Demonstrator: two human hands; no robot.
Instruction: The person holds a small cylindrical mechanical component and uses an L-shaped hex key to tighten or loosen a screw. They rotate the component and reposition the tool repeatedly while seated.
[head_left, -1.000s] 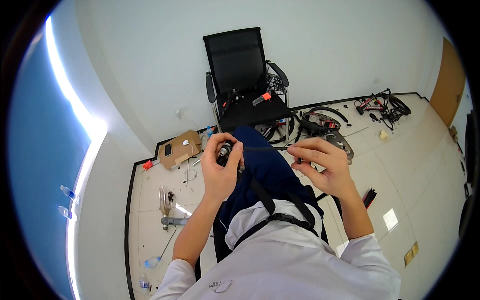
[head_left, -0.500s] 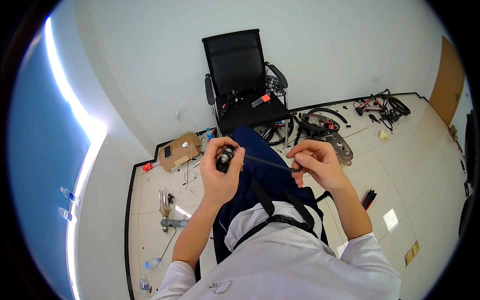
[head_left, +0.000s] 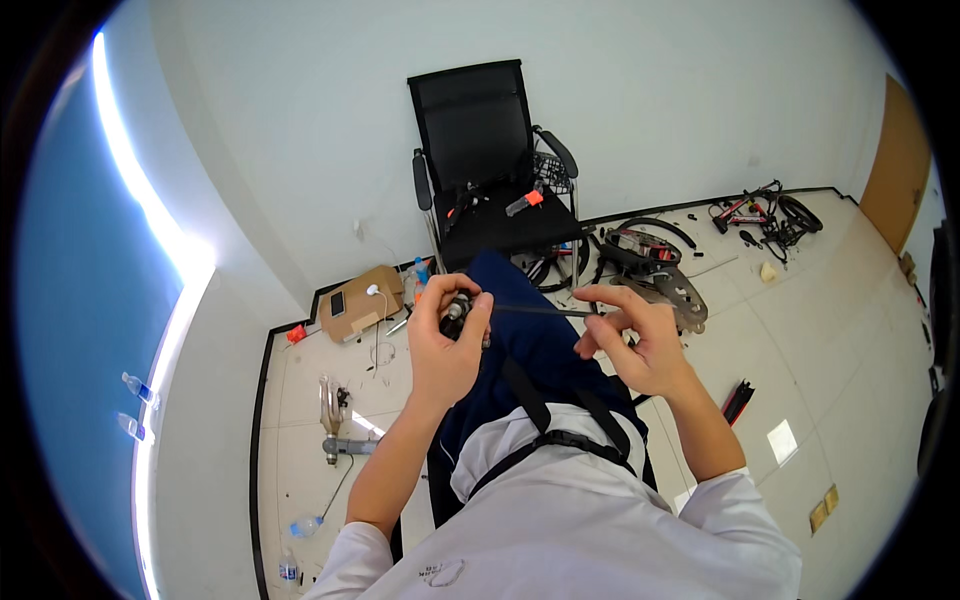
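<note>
My left hand (head_left: 442,352) is closed around a small dark metal part (head_left: 458,308) with a silver, rounded end. The fingers cover much of it, so its exact kind is unclear. From this part a thin dark hex key (head_left: 540,311) reaches across above my lap to the right. My right hand (head_left: 648,345) has its thumb and fingers curled at the key's far end, where the bend is mostly hidden. Both hands are raised over my dark blue trousers (head_left: 500,275).
Ahead stands a black chair (head_left: 490,225) with tools on its seat. Bicycle parts (head_left: 640,250) lie on the floor to its right, and a bike frame (head_left: 740,212) rests farther off. On the left are a cardboard piece (head_left: 362,318), a silver fork (head_left: 331,410) and a water bottle (head_left: 306,526).
My right hand has turned and risen slightly at the hex key's end. The key's bend, plain before, is now mostly hidden. My left hand keeps its hold on the dark part.
</note>
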